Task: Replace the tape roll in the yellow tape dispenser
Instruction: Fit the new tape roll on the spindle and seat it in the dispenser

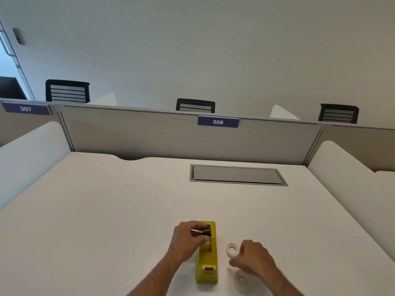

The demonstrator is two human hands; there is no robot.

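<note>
The left hand [188,237] pinches a black spindle [207,231] just above the yellow tape dispenser [207,261], whose cradle looks empty, so the old roll seems out. Right of the dispenser, the right hand [254,258] hovers loosely curled, holding nothing, between a thin roll [232,249] and a fuller roll [241,280]; loading looks still to come.

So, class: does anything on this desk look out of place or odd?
Nothing is spilled or damaged. The left hand holds the black spool out of the yellow dispenser, and two tape rolls lie loose by the right hand.
</note>
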